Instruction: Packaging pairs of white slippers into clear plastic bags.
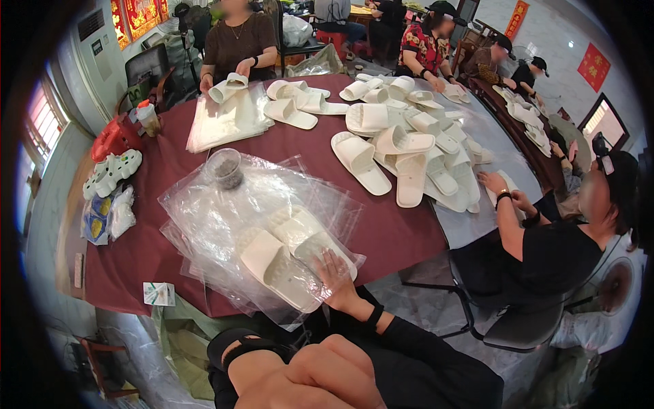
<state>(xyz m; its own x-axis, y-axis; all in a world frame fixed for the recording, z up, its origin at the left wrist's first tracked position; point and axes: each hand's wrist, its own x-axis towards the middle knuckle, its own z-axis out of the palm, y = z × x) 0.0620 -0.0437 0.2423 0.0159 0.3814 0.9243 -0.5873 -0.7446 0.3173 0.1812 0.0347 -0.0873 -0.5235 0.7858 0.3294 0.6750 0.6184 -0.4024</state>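
Observation:
A pair of white slippers [264, 262] lies side by side on the near part of the table, with clear plastic over or under them; I cannot tell whether both are inside a bag. My right hand [334, 278] rests on the heel end of the right slipper, its fingers stretched out flat. Close to the camera at the lower edge looms my left hand [317, 378], with a black band at its wrist; its fingertips are hidden. Beneath the pair, clear plastic bags [197, 194] are spread in a loose stack. A clear round tub [225, 169] stands on them.
White slippers [409, 146] are heaped at the table's far right. Across the table a person holds a slipper [229, 87] above a bag stack [214, 129]. A red bag [116, 136], a bottle [147, 117] and white clogs [112, 172] stand left. Another person sits at right.

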